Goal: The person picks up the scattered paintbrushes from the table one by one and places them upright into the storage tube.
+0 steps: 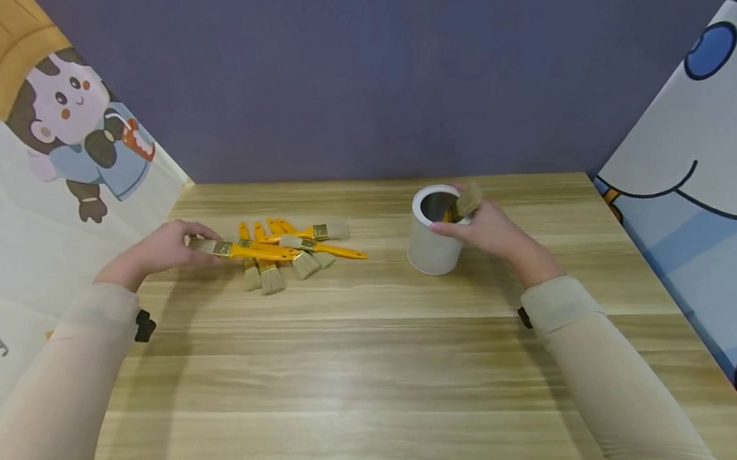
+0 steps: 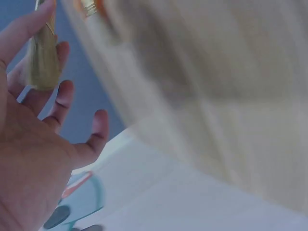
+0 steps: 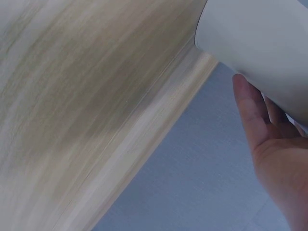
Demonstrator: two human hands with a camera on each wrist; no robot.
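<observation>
At the left, my left hand [image 1: 167,249] pinches a paintbrush [image 1: 223,249] near its pale bristles, with the yellow handle pointing right over a pile of similar brushes. The left wrist view shows thumb and fingers about this brush's bristle end [image 2: 44,62]. On the right, my right hand [image 1: 498,231] grips a white can [image 1: 433,251] near the rim, thumb in front. Another paintbrush [image 1: 468,201] leans in the can, bristles up, its handle mostly hidden inside. Fingers [image 3: 252,110] lie along the can's side in the right wrist view.
Several yellow-handled paintbrushes [image 1: 306,265] lie crossed in a loose pile on the wooden table [image 1: 334,383], left of the can. A dark blue-grey panel [image 1: 377,83] stands behind the table. Panels with cartoon prints [image 1: 66,99] flank both sides.
</observation>
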